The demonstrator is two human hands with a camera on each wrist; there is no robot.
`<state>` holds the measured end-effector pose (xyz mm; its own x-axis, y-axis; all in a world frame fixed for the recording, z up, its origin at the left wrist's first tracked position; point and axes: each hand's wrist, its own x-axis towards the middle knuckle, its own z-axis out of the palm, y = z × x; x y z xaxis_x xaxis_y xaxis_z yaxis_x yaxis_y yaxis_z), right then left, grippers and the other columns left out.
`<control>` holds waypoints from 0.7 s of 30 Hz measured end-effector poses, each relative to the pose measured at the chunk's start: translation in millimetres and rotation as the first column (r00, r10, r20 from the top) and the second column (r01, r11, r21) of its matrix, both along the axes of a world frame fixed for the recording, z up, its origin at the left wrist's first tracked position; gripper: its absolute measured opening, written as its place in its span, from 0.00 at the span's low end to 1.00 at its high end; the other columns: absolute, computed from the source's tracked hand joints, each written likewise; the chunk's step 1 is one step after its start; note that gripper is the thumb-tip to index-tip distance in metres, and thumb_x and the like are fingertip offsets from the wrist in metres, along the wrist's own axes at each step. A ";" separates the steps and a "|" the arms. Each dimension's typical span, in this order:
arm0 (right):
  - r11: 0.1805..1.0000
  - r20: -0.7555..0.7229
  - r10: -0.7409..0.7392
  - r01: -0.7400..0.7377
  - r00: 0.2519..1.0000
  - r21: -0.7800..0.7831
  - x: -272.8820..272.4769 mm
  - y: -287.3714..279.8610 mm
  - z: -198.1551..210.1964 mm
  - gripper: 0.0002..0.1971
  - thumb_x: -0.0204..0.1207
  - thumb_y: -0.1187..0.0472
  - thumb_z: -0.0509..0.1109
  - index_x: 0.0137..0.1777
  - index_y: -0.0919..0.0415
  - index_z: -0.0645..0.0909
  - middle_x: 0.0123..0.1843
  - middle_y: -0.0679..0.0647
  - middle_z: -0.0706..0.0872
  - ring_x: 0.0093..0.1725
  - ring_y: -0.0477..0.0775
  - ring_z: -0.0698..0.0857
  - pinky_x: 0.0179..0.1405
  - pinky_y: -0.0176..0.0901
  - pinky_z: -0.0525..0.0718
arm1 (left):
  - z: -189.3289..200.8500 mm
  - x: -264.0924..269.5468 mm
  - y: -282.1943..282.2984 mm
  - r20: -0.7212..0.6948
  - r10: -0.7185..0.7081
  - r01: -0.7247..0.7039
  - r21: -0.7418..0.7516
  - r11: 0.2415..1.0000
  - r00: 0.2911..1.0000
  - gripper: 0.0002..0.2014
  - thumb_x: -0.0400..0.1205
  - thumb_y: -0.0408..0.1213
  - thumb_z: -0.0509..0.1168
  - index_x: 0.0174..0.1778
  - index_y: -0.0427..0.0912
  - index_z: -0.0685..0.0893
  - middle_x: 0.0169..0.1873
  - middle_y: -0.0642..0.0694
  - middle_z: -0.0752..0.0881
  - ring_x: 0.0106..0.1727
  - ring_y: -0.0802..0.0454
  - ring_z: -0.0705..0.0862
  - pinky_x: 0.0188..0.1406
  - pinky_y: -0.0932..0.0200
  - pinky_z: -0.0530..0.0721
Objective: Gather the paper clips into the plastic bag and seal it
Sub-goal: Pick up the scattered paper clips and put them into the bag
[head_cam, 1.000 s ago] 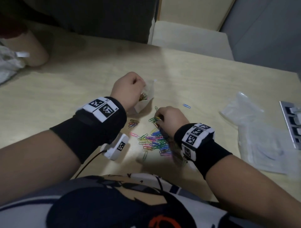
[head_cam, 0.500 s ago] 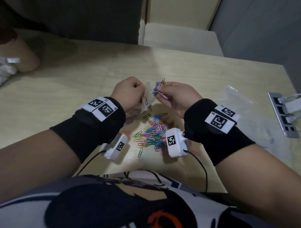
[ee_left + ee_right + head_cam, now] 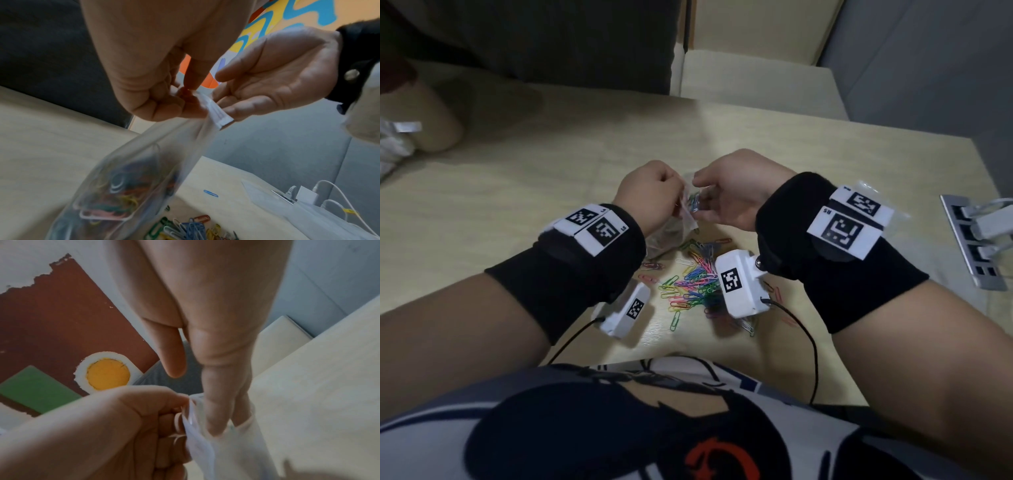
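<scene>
Your left hand (image 3: 650,195) pinches the plastic bag (image 3: 127,183) mouth | your right hand (image 3: 732,192), loosely open, fingers inside the rim | loose paper clips (image 3: 695,281) on table (image 3: 517,192) beneath both hands

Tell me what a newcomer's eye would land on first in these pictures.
First, the clear plastic bag held up at the middle of the scene, coloured clips inside, its top pinched by the left hand while the right hand reaches its fingers into the mouth. Next, the bright heap of loose paper clips on the table just below the hands.
</scene>
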<state>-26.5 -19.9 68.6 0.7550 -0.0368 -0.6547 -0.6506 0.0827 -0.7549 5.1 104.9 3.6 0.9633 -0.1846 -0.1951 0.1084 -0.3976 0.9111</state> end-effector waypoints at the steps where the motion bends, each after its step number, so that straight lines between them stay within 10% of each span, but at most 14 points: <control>1: 0.998 0.009 0.024 -0.024 1.000 -0.062 1.1 0.1 -0.5 0.04 0.80 0.72 0.61 0.44 0.67 0.75 0.45 0.65 0.78 0.40 0.60 0.82 0.52 0.52 0.88 | 0.0 -0.2 0.4 0.004 -0.005 0.005 0.002 1.000 1.000 0.07 0.76 0.35 0.58 0.34 0.47 0.80 0.32 0.44 0.86 0.41 0.37 0.88 0.38 0.51 0.79; 9: 0.784 0.119 0.218 -0.101 0.969 -0.613 -14.6 -11.6 -14.0 0.12 0.80 0.59 0.64 0.55 0.66 0.82 0.50 0.60 0.88 0.49 0.59 0.89 0.51 0.54 0.88 | -0.5 4.2 6.5 0.051 0.033 -0.035 0.045 0.998 0.998 0.08 0.78 0.39 0.57 0.38 0.45 0.80 0.30 0.49 0.83 0.40 0.40 0.83 0.43 0.47 0.81; 14: 0.340 -0.388 0.395 -0.525 0.833 -0.780 -42.8 -15.2 -63.4 0.33 0.69 0.40 0.73 0.66 0.62 0.74 0.62 0.60 0.80 0.50 0.60 0.82 0.43 0.44 0.83 | -2.9 4.1 7.6 0.049 0.027 -0.029 0.039 0.999 0.998 0.09 0.75 0.42 0.57 0.38 0.45 0.81 0.31 0.47 0.84 0.38 0.42 0.82 0.41 0.48 0.78; 17: 0.260 -0.453 0.395 -0.570 0.799 -0.779 -59.2 -9.1 -90.9 0.47 0.57 0.32 0.78 0.72 0.54 0.65 0.65 0.60 0.69 0.57 0.65 0.80 0.57 0.55 0.82 | -4.2 3.7 7.4 0.036 0.024 -0.025 0.025 0.999 0.999 0.10 0.74 0.42 0.57 0.40 0.42 0.81 0.30 0.47 0.84 0.39 0.40 0.83 0.40 0.51 0.77; 21: 0.198 -0.275 0.496 -0.415 0.824 -0.888 -69.5 -1.9 -110.7 0.29 0.71 0.47 0.74 0.69 0.55 0.70 0.64 0.61 0.68 0.58 0.67 0.77 0.54 0.52 0.80 | -3.9 1.6 5.1 0.030 0.013 -0.014 0.026 1.000 0.999 0.09 0.73 0.43 0.57 0.37 0.45 0.80 0.30 0.48 0.83 0.38 0.42 0.81 0.40 0.50 0.77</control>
<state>-95.9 -21.8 -42.0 0.8898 -0.1862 -0.4166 -0.2789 -0.9445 -0.1734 6.6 110.0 -0.3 0.9711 -0.1665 -0.1712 0.0872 -0.4204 0.9031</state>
